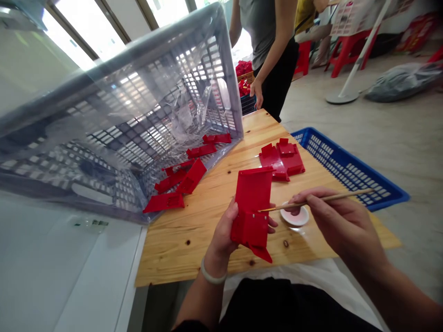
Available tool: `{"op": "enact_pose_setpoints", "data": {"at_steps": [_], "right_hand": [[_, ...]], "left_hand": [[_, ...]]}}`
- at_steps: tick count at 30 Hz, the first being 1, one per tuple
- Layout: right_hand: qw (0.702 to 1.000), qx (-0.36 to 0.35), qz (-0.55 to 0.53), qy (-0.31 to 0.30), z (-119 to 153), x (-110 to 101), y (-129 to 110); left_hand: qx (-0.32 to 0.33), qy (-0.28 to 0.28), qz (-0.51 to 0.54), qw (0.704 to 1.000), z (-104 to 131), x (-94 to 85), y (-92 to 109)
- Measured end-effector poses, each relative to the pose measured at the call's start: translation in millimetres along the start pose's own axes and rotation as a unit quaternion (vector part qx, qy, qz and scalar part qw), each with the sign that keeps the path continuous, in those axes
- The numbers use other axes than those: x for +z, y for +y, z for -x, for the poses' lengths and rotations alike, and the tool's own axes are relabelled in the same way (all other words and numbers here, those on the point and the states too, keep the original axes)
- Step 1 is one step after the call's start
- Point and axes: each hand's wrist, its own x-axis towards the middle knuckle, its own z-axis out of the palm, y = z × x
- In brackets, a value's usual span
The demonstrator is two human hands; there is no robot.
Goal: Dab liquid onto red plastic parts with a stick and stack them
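A folded red plastic part (254, 193) with small pale dots along its middle is gripped by my left hand (224, 228), thumb on its left edge and fingertips showing at the right. My right hand (341, 221) pinches a thin wooden brush (332, 197), its tip touching or very close to the dots on the red part. Below the brush, a small white dish (300, 216) sits on the table, partly hidden by my right fingers. Farther back on the table lie several more red parts (292, 159), close together.
A large grey plastic-lined crate (238, 110) lies on its side at the left, with several red pieces (195, 177) at its mouth. Past the right edge of the wooden table (207, 240) is a blue basket (353, 163). A person (266, 46) stands behind the table near red-filled crates.
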Motion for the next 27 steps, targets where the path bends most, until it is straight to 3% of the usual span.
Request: {"op": "enact_pose_setpoints", "data": {"at_steps": [6, 17, 27], "right_hand": [[1.000, -0.014, -0.019, 0.014, -0.4, -1.7, 4.0], [0.994, -0.078, 0.046, -0.059, -9.6, -4.9, -8.4], [0.970, -0.147, 0.147, -0.127, -17.9, -2.9, -25.2]], "left_hand": [[-0.011, 0.002, -0.019, 1.000, -0.5, 3.0, 2.2], [0.036, -0.008, -0.112, 0.993, 1.5, -1.3, 11.5], [-0.014, -0.003, -0.180, 0.984, 1.0, -7.8, 28.1]]}}
